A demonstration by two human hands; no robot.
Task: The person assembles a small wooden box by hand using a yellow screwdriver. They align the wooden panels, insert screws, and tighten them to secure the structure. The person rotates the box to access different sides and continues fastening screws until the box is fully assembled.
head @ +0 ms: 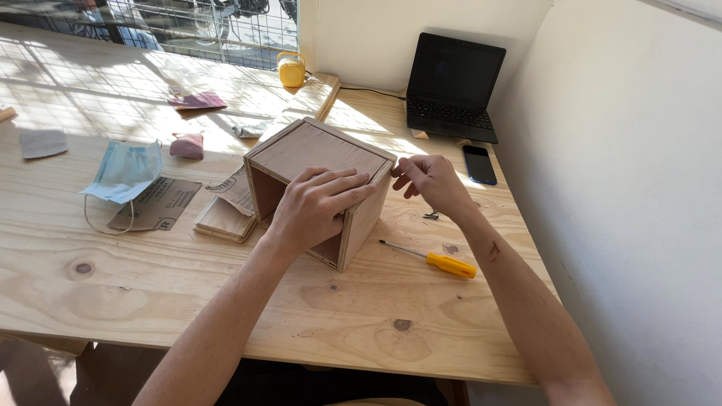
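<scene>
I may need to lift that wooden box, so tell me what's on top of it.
Only the left hand lies on the wooden box, palm flat near its front edge. The right hand pinches at the right corner. Whatever is under the palm is hidden.

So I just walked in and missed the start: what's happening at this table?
A person steadies an open-sided wooden box on the plywood table. The left hand lies flat on its top front edge; the right hand pinches something too small to tell at the box's right corner. A yellow-handled screwdriver lies beside it.
</scene>
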